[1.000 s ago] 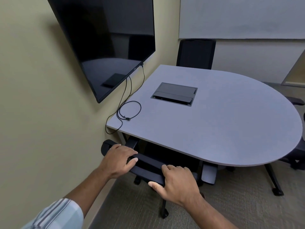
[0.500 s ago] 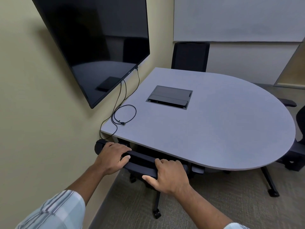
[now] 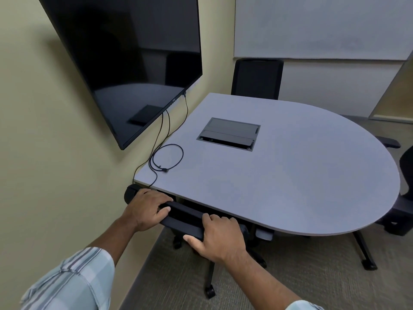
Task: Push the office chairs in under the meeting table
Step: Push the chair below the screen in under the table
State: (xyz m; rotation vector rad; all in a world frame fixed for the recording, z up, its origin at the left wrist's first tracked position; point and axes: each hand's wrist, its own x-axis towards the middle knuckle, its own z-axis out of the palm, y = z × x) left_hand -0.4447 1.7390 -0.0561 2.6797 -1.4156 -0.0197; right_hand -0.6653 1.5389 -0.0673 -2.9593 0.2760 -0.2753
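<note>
Both hands on chair back at desk edge.
Left hand [image 3: 146,209] and right hand [image 3: 218,237] grip the office chair [image 3: 183,217] top; seat under desk [image 3: 279,175].

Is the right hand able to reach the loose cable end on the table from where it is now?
Probably yes. The right hand grips the chair back, and the cable end lies on bare table beyond it with nothing between; it must first release the chair.

Chair [image 3: 183,217] under table [image 3: 290,186] edge, screen [image 3: 125,59] left.
</note>
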